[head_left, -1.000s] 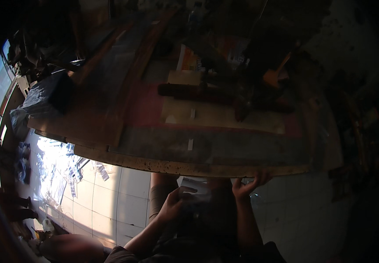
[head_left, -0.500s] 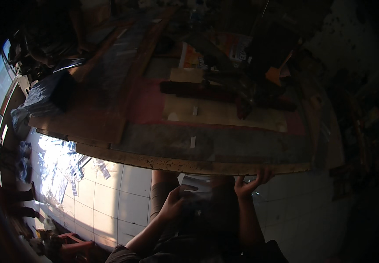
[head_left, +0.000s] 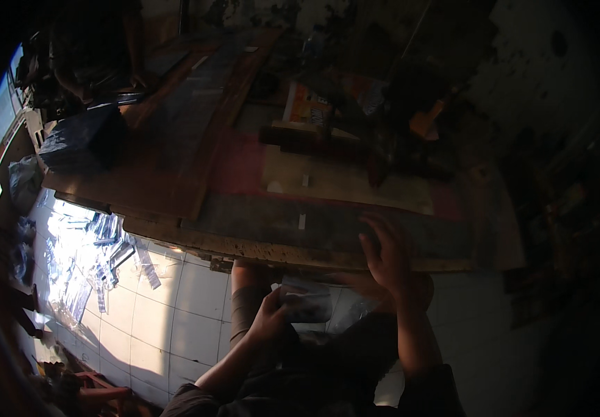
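My left hand (head_left: pixel 270 316), low over my lap, is closed on the side of a clear plastic packet (head_left: pixel 307 300), dull grey and partly see-through. What the packet contains is too dark to make out. My right hand (head_left: pixel 385 260) reaches over the near edge of the worktable (head_left: pixel 265 247), its fingers spread and empty. Left of its fingertips a small white strip (head_left: pixel 302 222) lies on the dark tabletop. Beyond that, a second small white piece (head_left: pixel 306 181) rests on a yellowish board (head_left: pixel 355 189).
A dark bar-shaped tool (head_left: pixel 314 141) lies across the board. At the left stands a dark plastic-wrapped block (head_left: pixel 81 139). Another person's hand (head_left: pixel 144 78) rests on the table at the far left. Shiny plastic strips (head_left: pixel 98 257) litter the sunlit tiled floor.
My right hand has risen from the table's underside edge to above the tabletop, fingers spreading. The packet in my left hand has turned into fuller view. The whole view has shifted slightly.
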Tool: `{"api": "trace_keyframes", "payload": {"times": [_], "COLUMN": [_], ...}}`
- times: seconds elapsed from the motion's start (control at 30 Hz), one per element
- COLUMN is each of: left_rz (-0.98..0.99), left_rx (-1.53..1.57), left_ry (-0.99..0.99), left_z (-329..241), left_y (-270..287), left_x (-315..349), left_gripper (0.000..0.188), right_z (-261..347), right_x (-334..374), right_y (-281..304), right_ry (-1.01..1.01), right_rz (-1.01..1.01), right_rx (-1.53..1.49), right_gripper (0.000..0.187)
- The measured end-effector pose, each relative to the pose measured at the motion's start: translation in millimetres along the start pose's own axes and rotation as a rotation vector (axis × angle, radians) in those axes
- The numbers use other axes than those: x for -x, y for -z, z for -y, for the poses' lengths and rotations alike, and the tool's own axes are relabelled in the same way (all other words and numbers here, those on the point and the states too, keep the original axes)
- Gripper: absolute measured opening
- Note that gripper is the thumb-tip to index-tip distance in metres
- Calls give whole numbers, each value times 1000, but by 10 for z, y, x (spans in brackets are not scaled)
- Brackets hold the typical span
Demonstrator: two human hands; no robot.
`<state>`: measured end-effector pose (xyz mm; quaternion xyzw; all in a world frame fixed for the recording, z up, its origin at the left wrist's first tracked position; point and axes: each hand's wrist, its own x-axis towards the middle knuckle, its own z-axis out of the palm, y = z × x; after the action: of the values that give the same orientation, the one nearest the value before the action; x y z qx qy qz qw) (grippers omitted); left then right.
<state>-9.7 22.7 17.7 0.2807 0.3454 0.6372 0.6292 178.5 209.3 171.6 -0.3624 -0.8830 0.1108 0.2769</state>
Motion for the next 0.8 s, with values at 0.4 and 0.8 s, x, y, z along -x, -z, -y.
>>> {"api": "trace_keyframes", "payload": {"times": [0.4, 0.8], "left_rz": [24, 76], "left_rx": [-52, -77], "left_ry": [35, -104], "left_z": [3, 176], "left_y": [-20, 109], "left_x": [65, 3], "left_gripper": [34, 36], "right_z": [-1178, -1367], "right_x": [-1604, -1813], "right_y": [-1197, -1343], "right_ry": [-46, -49], "right_rz": [131, 54], "right_rx": [-108, -126], "right_gripper": [49, 37]}}
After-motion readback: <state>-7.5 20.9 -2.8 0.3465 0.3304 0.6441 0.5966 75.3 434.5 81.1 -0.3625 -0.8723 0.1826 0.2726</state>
